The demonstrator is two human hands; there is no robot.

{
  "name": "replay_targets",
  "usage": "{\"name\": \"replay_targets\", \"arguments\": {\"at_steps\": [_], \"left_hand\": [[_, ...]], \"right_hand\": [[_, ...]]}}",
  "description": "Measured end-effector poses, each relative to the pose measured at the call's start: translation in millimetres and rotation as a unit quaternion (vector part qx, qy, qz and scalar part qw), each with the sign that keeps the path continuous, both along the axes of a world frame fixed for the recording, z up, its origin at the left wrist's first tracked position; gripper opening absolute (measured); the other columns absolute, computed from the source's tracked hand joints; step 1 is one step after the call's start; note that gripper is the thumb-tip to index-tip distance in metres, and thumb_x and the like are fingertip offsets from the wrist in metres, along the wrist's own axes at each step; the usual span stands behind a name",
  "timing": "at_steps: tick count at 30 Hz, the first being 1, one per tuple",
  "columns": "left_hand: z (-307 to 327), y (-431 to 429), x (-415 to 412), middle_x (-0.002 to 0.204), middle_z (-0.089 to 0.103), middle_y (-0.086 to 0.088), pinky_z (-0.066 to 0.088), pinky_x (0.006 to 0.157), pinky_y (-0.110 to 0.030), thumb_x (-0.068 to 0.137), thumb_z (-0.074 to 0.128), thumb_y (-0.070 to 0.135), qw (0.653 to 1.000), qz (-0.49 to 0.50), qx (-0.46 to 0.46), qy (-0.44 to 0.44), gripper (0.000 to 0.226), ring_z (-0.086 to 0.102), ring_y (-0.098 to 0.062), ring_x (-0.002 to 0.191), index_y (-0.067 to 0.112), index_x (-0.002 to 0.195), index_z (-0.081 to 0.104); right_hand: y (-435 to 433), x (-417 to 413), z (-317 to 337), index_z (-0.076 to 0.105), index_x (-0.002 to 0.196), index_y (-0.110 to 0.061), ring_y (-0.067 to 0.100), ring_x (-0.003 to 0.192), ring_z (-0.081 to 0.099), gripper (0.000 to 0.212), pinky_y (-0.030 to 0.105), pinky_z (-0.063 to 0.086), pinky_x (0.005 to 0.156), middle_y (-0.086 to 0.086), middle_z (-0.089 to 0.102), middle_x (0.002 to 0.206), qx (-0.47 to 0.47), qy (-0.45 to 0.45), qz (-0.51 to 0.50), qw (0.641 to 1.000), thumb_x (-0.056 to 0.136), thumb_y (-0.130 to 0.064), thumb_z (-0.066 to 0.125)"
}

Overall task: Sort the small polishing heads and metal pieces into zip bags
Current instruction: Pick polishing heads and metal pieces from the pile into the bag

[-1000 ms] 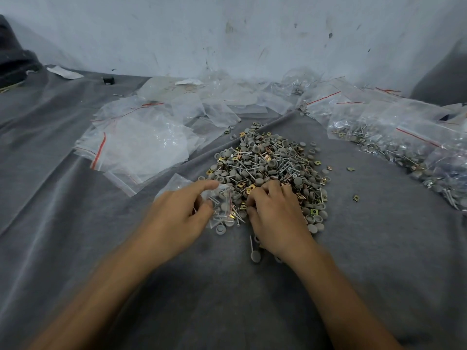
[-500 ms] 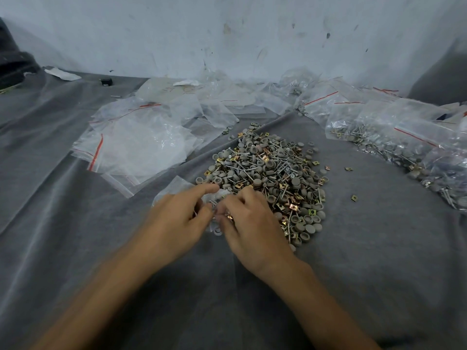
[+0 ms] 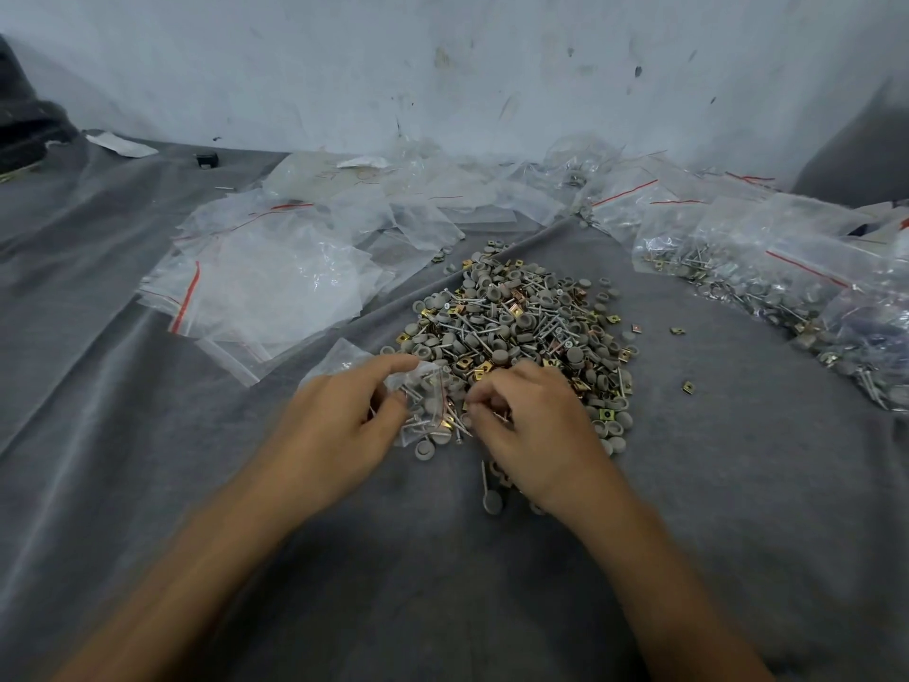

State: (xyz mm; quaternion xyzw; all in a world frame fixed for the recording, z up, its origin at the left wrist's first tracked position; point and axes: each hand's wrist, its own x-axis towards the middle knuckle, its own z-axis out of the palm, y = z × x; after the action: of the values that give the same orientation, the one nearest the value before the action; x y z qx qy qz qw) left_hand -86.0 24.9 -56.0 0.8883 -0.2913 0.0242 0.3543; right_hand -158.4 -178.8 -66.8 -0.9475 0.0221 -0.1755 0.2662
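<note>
Two bare forearms reach in from the lower edge and converge toward the middle, the left forearm (image 3: 196, 558) slanting up to the right and the right forearm (image 3: 654, 558) up to the left. The left grip (image 3: 339, 425) lies palm down, forefinger stretched forward above the thumb, pinching a zip bag (image 3: 423, 401). The right grip (image 3: 536, 425), just beside it, sits knuckles-up, its fingers curled under toward the thumb; whether they hold anything cannot be told.

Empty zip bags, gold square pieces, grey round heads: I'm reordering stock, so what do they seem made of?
The empty zip bags: thin clear plastic film, glossy and crinkled, red stripe at the seal. The gold square pieces: probably plated metal, given the yellow shine and crisp edges. The grey round heads: matte, perhaps rubber or felt; unclear.
</note>
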Motion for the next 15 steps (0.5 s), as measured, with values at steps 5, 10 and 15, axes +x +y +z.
{"name": "replay_targets", "arguments": {"at_steps": [5, 10, 15], "left_hand": [[0.1, 0.6, -0.7, 0.08, 0.066, 0.022, 0.046, 0.065, -0.023, 0.101, 0.053, 0.028, 1.0, -0.006, 0.001, 0.005, 0.039, 0.064, -0.002, 0.074, 0.039, 0.138, 0.058], [0.4, -0.3, 0.0, 0.078, 0.067, 0.02, 0.047, 0.064, -0.021, 0.101, 0.053, 0.027, 1.0, -0.005, -0.001, 0.011, 0.039, 0.065, -0.002, 0.073, 0.038, 0.138, 0.058], [2.4, -0.3, -1.7, 0.079, 0.067, 0.021, 0.044, 0.062, -0.018, 0.101, 0.053, 0.027, 1.0, -0.007, -0.001, 0.017, 0.04, 0.064, -0.001, 0.072, 0.038, 0.138, 0.057]], "right_hand": [[-5.6, -5.0, -0.3, 0.058, 0.09, -0.041, 0.011, 0.104, 0.033, 0.02, 0.03, 0.031, 0.086, -0.016, 0.043, 0.099, -0.074, 0.114, -0.016, 0.991, 0.088, -0.061, 0.062], [0.9, -4.2, -2.0, 0.064, 0.099, -0.036, 0.012, 0.104, 0.034, 0.018, 0.033, 0.037, 0.094, -0.013, 0.048, 0.104, -0.088, 0.082, -0.018, 0.993, 0.092, -0.052, 0.063], [12.7, 1.0, -5.4, 0.066, 0.101, -0.03, 0.016, 0.103, 0.04, 0.019, 0.036, 0.036, 0.096, -0.009, 0.055, 0.105, -0.13, 0.064, -0.02, 0.989, 0.097, -0.045, 0.056]]}}
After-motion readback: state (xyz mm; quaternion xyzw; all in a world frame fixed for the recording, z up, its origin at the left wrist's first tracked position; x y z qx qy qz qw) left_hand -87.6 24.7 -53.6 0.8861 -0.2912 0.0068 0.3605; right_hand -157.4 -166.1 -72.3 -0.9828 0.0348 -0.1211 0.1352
